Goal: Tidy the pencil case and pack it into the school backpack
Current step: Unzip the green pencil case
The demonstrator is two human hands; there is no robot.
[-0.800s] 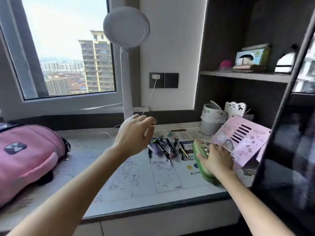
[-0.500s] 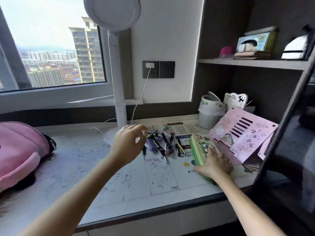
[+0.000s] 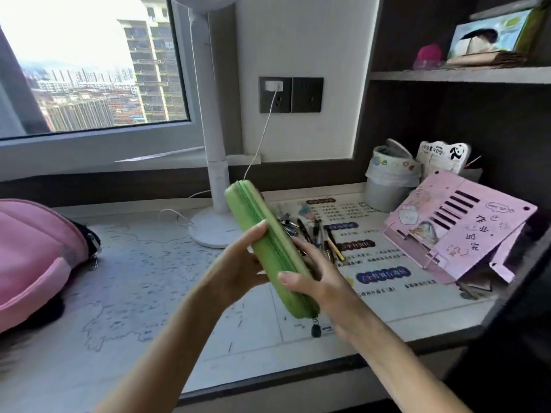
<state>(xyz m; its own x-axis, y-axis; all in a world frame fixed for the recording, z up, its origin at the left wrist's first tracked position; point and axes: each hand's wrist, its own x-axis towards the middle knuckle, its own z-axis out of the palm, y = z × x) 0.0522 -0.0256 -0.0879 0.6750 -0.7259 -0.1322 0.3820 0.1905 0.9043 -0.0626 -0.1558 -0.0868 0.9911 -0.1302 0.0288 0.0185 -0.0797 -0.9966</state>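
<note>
While held edge-up above the pale map-printed bench, long green zip-round pencil case gripped from both sides.
Left hand curled against its left face, fingers up by the zip seam; right hand wrapped round the near end. Dark zip pull dangling below. Loose pens on the bench behind; pink fabric backpack far left, well apart. Handwritten 作业 on the pink slotted book stand; bench print too small to read.

— The green pencil case?
— Matt, smooth shell, zip along it. The pink backpack is soft cloth
— And the surface?
— Smooth, printed, faint sheen; lamp white matt plastic
</note>
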